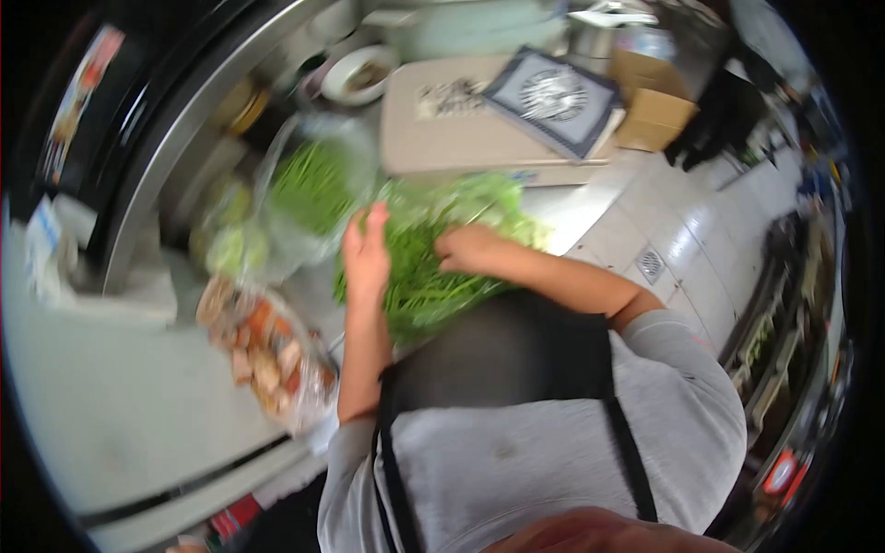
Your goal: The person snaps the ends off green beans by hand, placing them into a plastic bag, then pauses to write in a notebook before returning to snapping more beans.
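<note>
A heap of long green leafy stems (415, 272) lies in front of me in an open, greenish plastic bag (498, 195). My left hand (366, 253) is raised at the left edge of the heap, fingers pointing up and apart, with a bit of green showing between them. Over the middle of the heap, my right hand (468, 247) has its fingers curled down onto the stems; its fingertips are partly hidden. To the left, a clear plastic bag (358, 152) holds more thin green stems (315, 189).
A beige case (433, 138) with a dark framed sign (553, 97) on it stands behind the greens. Left are bagged pale green vegetables (235, 244) and a bag of orange-brown chunks (269, 355). A white bowl (359, 76) and cardboard box (653, 101) sit farther back.
</note>
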Action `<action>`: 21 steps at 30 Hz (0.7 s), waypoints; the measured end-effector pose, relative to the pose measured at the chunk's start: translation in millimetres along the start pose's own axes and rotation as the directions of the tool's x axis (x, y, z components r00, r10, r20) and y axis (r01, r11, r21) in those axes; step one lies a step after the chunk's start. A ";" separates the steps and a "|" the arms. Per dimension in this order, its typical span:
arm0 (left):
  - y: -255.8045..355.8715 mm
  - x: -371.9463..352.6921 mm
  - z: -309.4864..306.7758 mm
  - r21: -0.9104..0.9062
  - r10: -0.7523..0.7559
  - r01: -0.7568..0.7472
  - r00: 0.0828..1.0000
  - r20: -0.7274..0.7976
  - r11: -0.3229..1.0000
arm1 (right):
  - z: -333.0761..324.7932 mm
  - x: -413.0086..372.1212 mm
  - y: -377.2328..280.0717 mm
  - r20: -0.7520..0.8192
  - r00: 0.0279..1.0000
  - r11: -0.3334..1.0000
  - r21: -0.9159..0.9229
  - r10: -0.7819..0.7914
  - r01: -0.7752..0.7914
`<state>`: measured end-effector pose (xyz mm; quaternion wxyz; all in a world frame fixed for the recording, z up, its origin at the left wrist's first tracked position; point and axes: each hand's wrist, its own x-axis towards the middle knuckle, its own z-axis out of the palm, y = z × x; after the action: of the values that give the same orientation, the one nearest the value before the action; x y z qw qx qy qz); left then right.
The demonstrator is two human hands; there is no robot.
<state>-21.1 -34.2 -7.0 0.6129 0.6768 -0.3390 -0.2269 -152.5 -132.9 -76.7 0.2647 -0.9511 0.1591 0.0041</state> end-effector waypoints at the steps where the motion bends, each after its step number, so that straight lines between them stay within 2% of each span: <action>1: 0.2 -1.0 0.8 0.028 0.034 -0.034 0.999 0.000 0.999 | -10.0 -3.0 -6.1 0.047 0.999 1.000 0.021 -0.003 0.002; 2: -1.1 -1.6 -1.4 0.048 0.044 -0.046 0.998 0.039 0.998 | -12.7 -4.8 -7.2 -0.002 1.000 1.000 -0.002 -0.025 0.025; 3: -5.9 -0.8 -3.0 0.052 0.086 -0.089 0.994 0.060 0.995 | -17.4 -6.0 -7.7 0.033 0.999 1.000 -0.008 -0.005 0.005; 6: -18.8 0.6 -5.5 -0.277 -0.035 0.053 0.997 0.069 0.959 | -37.4 -9.1 -7.7 -0.090 0.996 0.996 0.090 0.019 -0.011; 7: -21.1 0.9 -4.6 -0.341 -0.032 0.058 0.996 0.081 0.938 | -46.2 -12.2 -10.3 -0.195 0.980 0.986 0.167 0.051 -0.018; 9: -16.4 -4.7 1.1 -0.267 -0.113 0.136 0.988 0.101 0.954 | -65.0 -15.8 -20.5 -0.367 0.924 0.947 0.320 0.106 0.018; 10: -11.6 -8.5 5.2 -0.234 -0.151 0.168 0.985 0.089 0.958 | -70.5 -16.6 -25.7 -0.429 0.901 0.917 0.383 0.070 0.111; 12: -3.0 -14.0 16.8 -0.180 -0.142 0.182 0.966 0.217 0.967 | -78.7 -15.8 -31.7 -0.547 0.837 0.819 0.481 0.003 0.312; 14: 2.8 -18.3 27.8 -0.148 -0.131 0.181 0.946 0.295 0.972 | -74.3 -12.8 -35.5 -0.570 0.820 0.712 0.595 0.047 0.372; 15: 6.3 -16.7 31.2 -0.117 -0.071 0.113 0.946 0.317 0.987 | -72.9 -13.0 -35.4 -0.575 0.814 0.654 0.648 0.083 0.391; 17: -0.2 -11.2 31.3 0.016 0.238 -0.248 0.943 0.233 0.969 | -76.3 -17.6 -33.8 -0.534 0.843 0.691 0.634 0.066 0.347; 18: -0.4 -9.7 28.1 0.169 0.208 -0.250 0.951 0.231 0.954 | -77.7 -21.7 -32.6 -0.519 0.851 0.711 0.628 0.079 0.317; 19: 0.0 -9.1 23.4 0.318 0.177 -0.245 0.957 0.228 0.916 | -78.7 -22.6 -32.2 -0.604 0.797 0.845 0.435 0.018 0.311; 20: 1.0 -9.3 19.8 0.459 0.145 -0.236 0.964 0.225 0.856 | -76.8 -21.9 -29.9 -0.618 0.786 0.896 0.349 0.000 0.275; 21: 4.8 -9.5 18.3 0.575 0.199 -0.275 0.961 0.193 0.770 | -75.4 -20.7 -27.0 -0.632 0.775 0.938 0.256 -0.021 0.234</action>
<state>-41.5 -39.7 -6.0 0.3708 0.7715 -0.5122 -0.0700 -169.6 -142.9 3.6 0.3478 -0.8521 0.1698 -0.3524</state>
